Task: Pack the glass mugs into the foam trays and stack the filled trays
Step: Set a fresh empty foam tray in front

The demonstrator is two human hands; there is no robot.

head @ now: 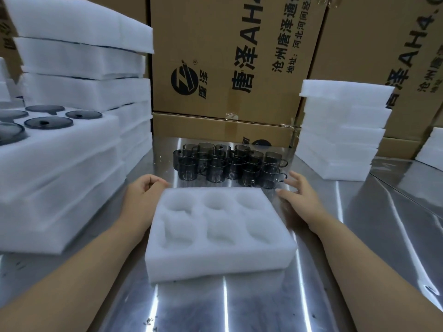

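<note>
Centre of frame: an empty foam tray [220, 233] with six vacant pockets lies flat on the steel table [239, 307], between my forearms. My left hand [143, 190] sits at the tray's far left corner with its fingers curled. I cannot tell whether they pinch the foam or only rest beside it. My right hand [297, 195] is spread and holds nothing, just beside the far right corner. Just beyond the tray's far edge, the smoked glass mugs [227, 164] stand upright in a tight cluster, handles mostly to the right. Left of frame: a stack of filled trays [60, 176], dark glass pieces [48, 122] seated in its top layer, with a taller foam stack [79, 56] behind it. Right of frame: a pile of foam pieces [340, 130]. Printed cardboard boxes [215, 68] wall off the table's far side.
</note>
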